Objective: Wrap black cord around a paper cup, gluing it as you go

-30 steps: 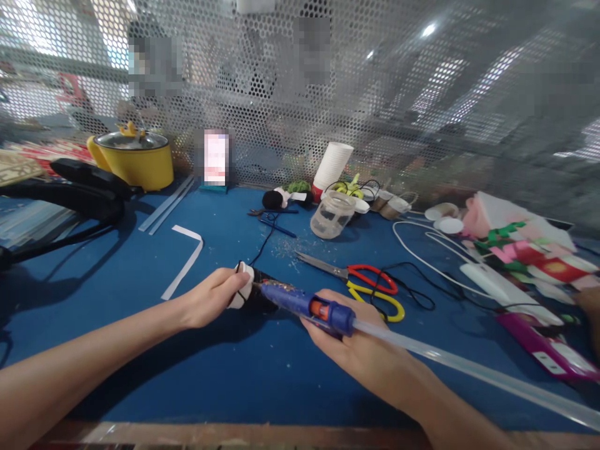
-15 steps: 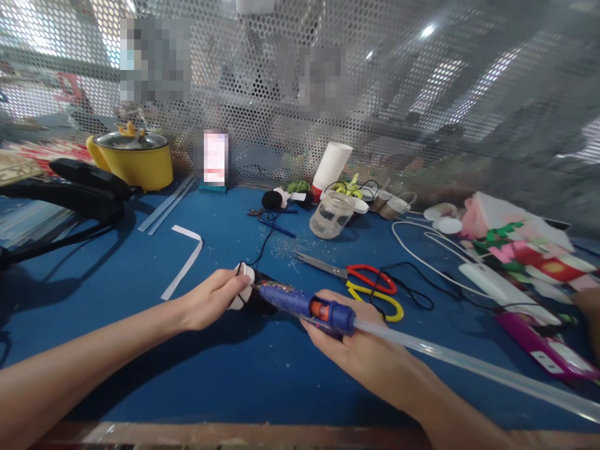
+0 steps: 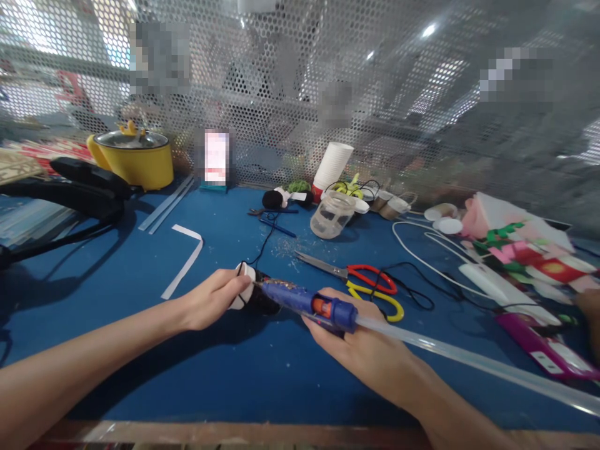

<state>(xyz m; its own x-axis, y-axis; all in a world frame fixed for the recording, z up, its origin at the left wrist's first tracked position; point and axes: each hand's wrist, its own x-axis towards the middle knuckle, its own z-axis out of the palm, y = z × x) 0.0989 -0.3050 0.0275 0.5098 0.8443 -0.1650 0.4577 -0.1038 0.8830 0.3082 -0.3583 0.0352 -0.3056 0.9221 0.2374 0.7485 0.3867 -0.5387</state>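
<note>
My left hand (image 3: 213,299) is closed around a small black-and-white piece (image 3: 248,294) that rests on the blue table (image 3: 140,262). A thin black cord runs from the piece toward the back. My right hand (image 3: 363,347) grips a blue glue gun (image 3: 304,303), whose nozzle touches the piece right beside my left fingertips. A long clear glue stick (image 3: 469,362) sticks out of the gun's rear toward the lower right.
Red and yellow scissors (image 3: 365,281) lie just beyond the gun. A clear jar (image 3: 334,214), a stack of white cups (image 3: 332,164), a yellow pot (image 3: 134,159), a white strip (image 3: 185,262), white cables and coloured craft pieces (image 3: 520,247) surround them. A perforated screen stands behind.
Both hands keep their grips. The glue gun has tilted slightly, with its nozzle still against the piece.
</note>
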